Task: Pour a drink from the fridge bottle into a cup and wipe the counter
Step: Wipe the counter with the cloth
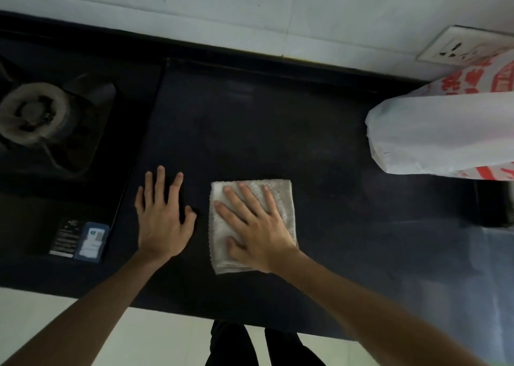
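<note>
Pressing right hand (pixel 257 226) flat on cloth (pixel 278 196), left hand (pixel 161 221) flat on counter (pixel 278 132)

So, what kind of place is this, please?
Most likely a home kitchen. A round metal gas burner sits in a black stove beside a dark polished counter, with a white tiled wall behind it, and the right hand presses a folded white cloth on the counter.
</note>
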